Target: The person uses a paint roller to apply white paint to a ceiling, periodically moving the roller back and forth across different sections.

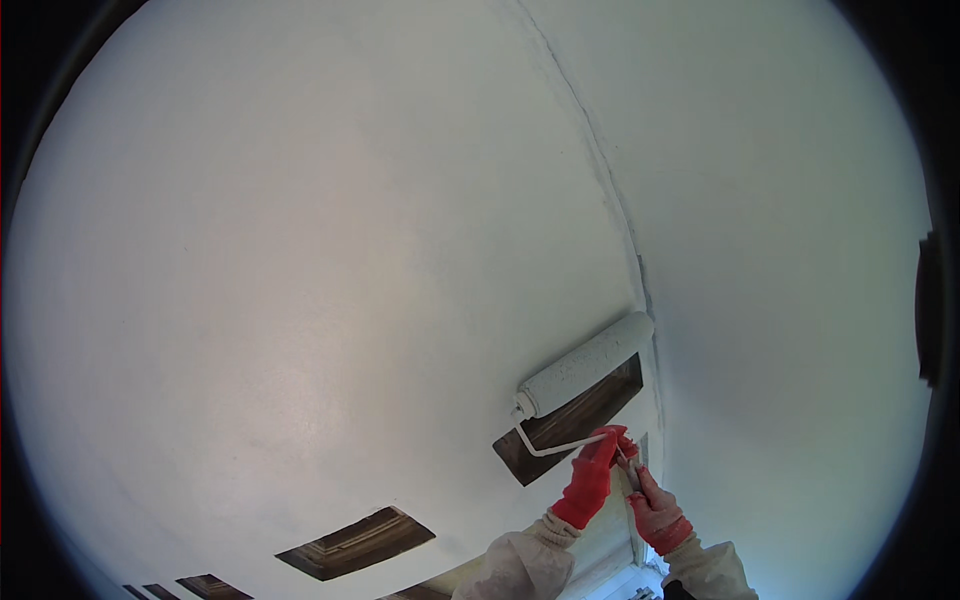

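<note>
Below the roller (pixel 588 365), the left hand (pixel 595 475) is gripping its frame (pixel 533 450), the right hand (pixel 656 508) its handle (pixel 632 479); the surface (pixel 330 250) above is looking coated, the seam (pixel 600 150) seemingly needing more.

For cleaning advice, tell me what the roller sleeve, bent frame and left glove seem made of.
Roller sleeve: probably fabric pile, its pale surface matt, speckled. Bent frame: likely metal rod, slim and crisply bent, finished whitish. Left glove: evenly red and matt, perhaps rubber or knit.

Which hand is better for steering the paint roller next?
Probably the left grip: it's higher, at the white wire frame, and nearer the roller than the right grip.
</note>
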The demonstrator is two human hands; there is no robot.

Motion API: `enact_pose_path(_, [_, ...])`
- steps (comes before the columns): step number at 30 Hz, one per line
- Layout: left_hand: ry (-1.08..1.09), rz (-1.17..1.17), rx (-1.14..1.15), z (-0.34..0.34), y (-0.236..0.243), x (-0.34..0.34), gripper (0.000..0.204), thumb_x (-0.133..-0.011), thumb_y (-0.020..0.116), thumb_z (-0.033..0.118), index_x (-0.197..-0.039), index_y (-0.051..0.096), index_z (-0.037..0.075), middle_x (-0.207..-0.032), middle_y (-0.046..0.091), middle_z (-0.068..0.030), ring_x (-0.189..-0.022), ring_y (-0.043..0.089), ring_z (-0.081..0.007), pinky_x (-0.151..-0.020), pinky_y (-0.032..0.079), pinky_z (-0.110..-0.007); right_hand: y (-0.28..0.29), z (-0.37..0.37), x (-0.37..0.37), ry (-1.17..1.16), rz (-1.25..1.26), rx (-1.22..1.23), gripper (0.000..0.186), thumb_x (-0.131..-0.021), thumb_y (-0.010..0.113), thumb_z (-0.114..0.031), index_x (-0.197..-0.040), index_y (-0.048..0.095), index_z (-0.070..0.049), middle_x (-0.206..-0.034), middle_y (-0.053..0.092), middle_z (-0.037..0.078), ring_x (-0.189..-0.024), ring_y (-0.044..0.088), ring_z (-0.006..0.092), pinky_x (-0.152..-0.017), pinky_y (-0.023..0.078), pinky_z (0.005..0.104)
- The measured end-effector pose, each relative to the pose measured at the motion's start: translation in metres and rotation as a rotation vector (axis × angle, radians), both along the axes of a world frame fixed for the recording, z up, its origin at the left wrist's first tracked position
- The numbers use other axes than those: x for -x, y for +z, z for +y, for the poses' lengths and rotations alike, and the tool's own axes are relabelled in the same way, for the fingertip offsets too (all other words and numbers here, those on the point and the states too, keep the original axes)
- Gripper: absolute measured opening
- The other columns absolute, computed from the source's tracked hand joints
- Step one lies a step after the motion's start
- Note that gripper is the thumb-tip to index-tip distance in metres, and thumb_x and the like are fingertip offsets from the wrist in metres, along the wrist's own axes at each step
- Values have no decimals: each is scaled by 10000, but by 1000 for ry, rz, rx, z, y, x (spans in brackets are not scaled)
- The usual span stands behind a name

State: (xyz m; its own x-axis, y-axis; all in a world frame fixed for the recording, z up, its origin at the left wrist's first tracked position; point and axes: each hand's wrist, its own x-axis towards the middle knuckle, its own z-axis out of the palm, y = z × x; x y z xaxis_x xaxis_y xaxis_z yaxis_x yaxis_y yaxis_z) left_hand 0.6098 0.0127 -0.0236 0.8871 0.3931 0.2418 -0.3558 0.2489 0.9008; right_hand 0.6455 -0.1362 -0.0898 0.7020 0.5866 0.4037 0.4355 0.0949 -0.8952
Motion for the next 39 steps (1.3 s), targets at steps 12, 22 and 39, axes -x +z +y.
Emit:
enact_pose_path(12, [339, -269, -619, -35, 105, 19, 488, -940, 479, 15, -1406, 333, -1, -1335, 499, -129, -1232, 481, -212, -1032, 377, -328, 226, 48, -60, -36, -216, -248, 468, -903, 522, -114, -1352, 415, -39, -972, 634, 239, -864, 661, 313, -743, 506, 340])
enact_pose_path(22, [170, 244, -952, -58, 1, 69, 494, -897, 582, 111, -1346, 410, 0, -1270, 523, -157, -1159, 531, -269, -951, 441, -358, -6, 0, -25, 102, 43, 133, 491, -892, 535, -151, -1358, 410, -61, -954, 629, 257, -900, 652, 355, -750, 502, 373])
enact_pose_path(39, [387, -31, -1286, -85, 110, 66, 582, -793, 667, 83, -1318, 433, -10, -1321, 498, -199, -1182, 524, -333, -935, 464, -361, 217, 59, -82, 4, -204, -139, 477, -889, 586, -189, -1334, 437, -104, -894, 625, 241, -777, 617, 401, -670, 483, 421])
